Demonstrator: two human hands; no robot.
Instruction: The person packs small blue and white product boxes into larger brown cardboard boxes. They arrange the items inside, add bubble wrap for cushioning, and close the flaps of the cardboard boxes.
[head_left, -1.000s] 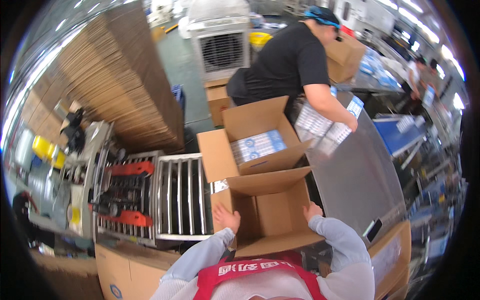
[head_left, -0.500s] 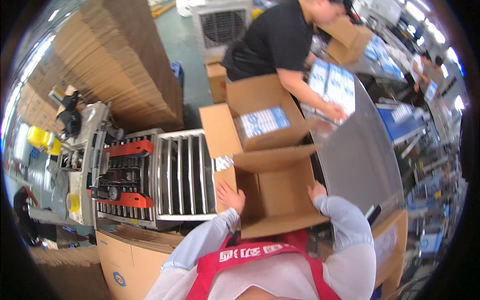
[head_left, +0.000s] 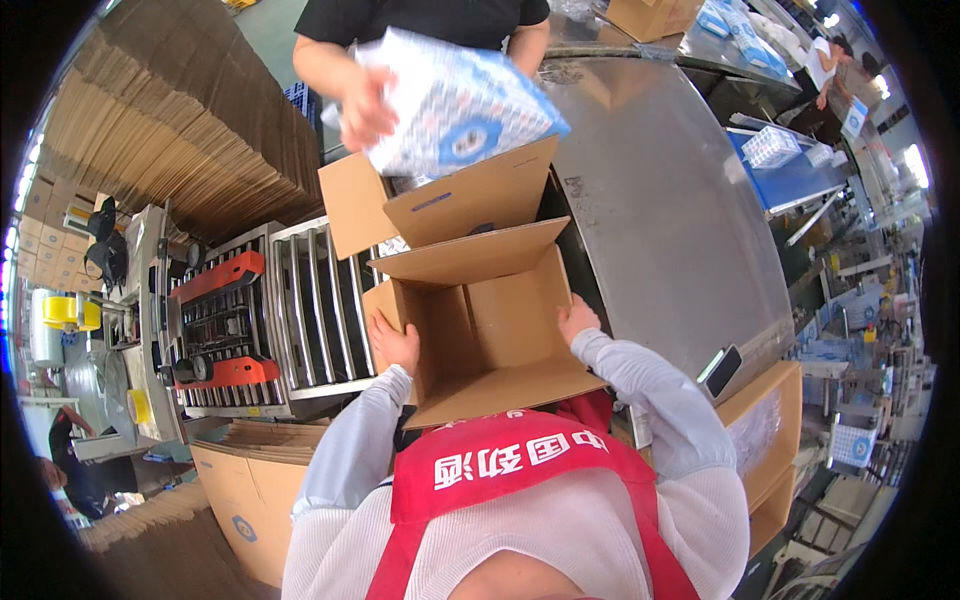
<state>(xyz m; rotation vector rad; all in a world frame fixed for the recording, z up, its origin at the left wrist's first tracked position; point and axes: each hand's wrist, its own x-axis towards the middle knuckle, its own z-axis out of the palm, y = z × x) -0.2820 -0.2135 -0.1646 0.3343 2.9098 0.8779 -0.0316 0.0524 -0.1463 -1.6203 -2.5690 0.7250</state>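
An open cardboard box [head_left: 510, 320] stands in front of me, its inside bare and its flaps spread. My left hand [head_left: 396, 343] grips its left side at the folded flap. On the opposite side, my right hand [head_left: 577, 320] is curled over the right edge. Just beyond is a second open box [head_left: 470, 195], its raised flap hiding most of its inside. Over that box a co-worker's hand [head_left: 368, 108] holds a large white-and-blue plastic-wrapped pack [head_left: 460, 105], blurred by motion.
A roller conveyor [head_left: 320, 300] with red-orange side guides [head_left: 225, 370] lies left. Flattened cardboard stacks [head_left: 180, 110] stand behind it. To the right is a metal table [head_left: 670, 220], with a phone-like device [head_left: 718, 370] near its front edge. Another carton [head_left: 770, 420] sits at lower right.
My view has shifted, and both hands remain on the near box. The co-worker has brought a pack from the metal table over the far box, whose near flap now stands raised.
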